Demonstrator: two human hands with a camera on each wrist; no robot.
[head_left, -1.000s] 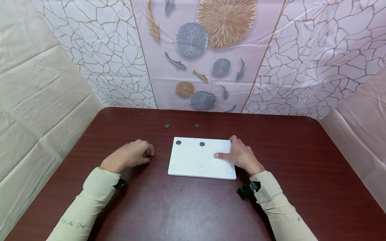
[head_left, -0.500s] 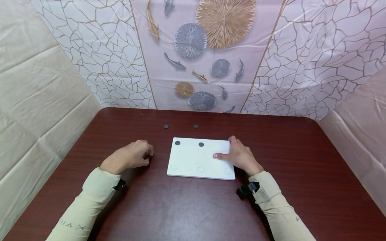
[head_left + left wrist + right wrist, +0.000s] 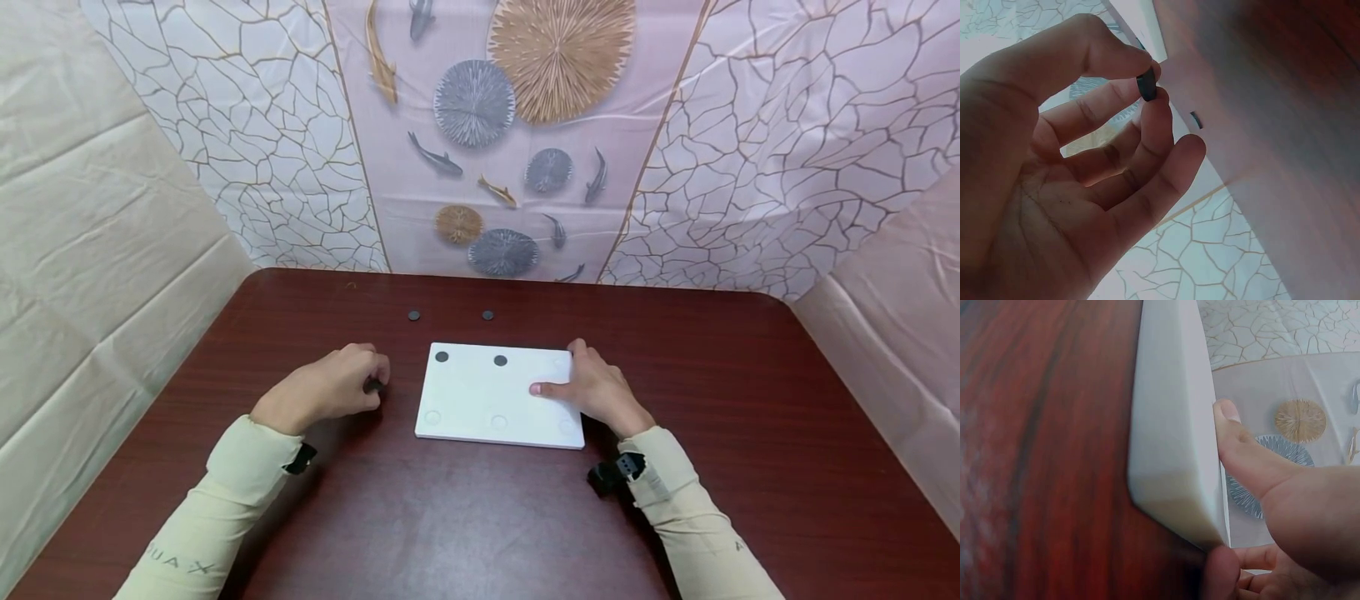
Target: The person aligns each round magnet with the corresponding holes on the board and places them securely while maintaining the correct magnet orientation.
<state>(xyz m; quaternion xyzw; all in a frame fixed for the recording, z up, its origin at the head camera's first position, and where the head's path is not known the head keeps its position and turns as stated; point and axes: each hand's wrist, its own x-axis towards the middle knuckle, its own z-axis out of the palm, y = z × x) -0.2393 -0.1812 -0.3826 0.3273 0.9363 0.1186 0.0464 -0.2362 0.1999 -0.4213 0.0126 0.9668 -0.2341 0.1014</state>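
Observation:
My left hand (image 3: 330, 385) is left of the white board, pinching a small round black disc (image 3: 1146, 84) between thumb and fingertips. The white rectangular board (image 3: 472, 396) lies flat on the table, with shallow round recesses along its near side. Two dark discs sit in its far row: one at the far-left corner (image 3: 442, 357), another at the far middle (image 3: 500, 361). My right hand (image 3: 603, 390) grips the board's right end, thumb on top and fingers at the edge. In the right wrist view, the board's thick pale side (image 3: 1166, 425) shows beside the thumb.
Two loose dark discs, a left one (image 3: 414, 316) and a right one (image 3: 487, 315), lie on the reddish-brown table (image 3: 495, 517) behind the board. A patterned cloth (image 3: 285, 125) hangs behind the table's far edge, and plain pale cloth flanks both sides.
My left hand has shifted slightly right and lifted a little with the black disc. The right hand and the board stay put.

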